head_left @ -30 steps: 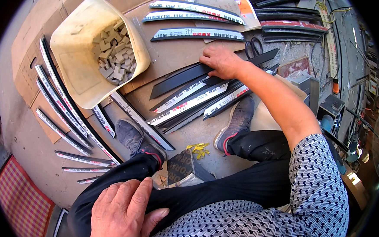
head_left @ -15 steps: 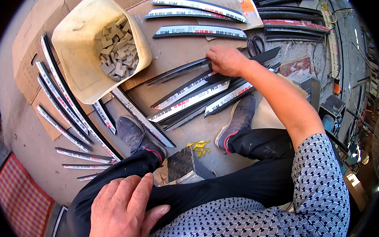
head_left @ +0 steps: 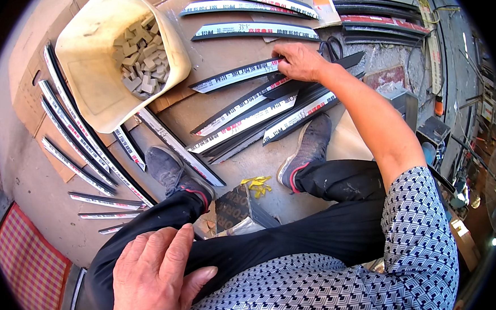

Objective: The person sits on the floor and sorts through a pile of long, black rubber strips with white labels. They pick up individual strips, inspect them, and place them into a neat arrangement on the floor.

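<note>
A: Where's the strip (head_left: 236, 76)?
B: Over the cardboard (head_left: 219, 50), btwn the strip pile (head_left: 246, 126) & three curved strips (head_left: 254, 28). Blk w/ white printed film, film side up.
A: Held?
B: Yep, R hand (head_left: 300, 62) grips its right end.
A: L hand (head_left: 153, 280)?
B: Relaxed over L thigh (head_left: 132, 235), fingers loosely bent, palm hidden.
A: Nearby?
B: Scissors (head_left: 332, 48) just right of R hand; cream bin (head_left: 86, 68) w/ small blocks (head_left: 144, 60) to the left; yellow scraps (head_left: 257, 186) btwn the shoes (head_left: 166, 170).
</note>
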The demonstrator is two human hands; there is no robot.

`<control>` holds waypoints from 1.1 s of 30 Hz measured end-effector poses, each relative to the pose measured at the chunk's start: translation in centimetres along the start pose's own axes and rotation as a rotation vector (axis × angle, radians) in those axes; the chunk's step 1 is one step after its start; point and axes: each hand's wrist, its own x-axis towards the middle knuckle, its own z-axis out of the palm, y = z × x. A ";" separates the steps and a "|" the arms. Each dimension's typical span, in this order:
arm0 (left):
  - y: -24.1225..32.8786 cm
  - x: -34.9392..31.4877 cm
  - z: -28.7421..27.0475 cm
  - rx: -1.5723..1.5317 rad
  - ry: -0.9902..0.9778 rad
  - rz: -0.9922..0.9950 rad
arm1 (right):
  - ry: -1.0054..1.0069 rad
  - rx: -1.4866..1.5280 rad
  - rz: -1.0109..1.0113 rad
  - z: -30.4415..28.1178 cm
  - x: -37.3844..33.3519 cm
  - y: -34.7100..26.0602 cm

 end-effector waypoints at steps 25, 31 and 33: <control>0.0 0.0 0.0 0.006 -0.005 -0.006 | 0.007 -0.021 0.042 -0.6 -0.2 0.4; 0.1 -0.1 0.1 0.009 0.003 -0.002 | 0.024 -0.094 0.040 -1.5 -0.4 -0.6; 0.1 -0.1 0.0 0.009 0.003 -0.001 | 0.023 -0.100 0.044 -1.5 -0.3 -0.7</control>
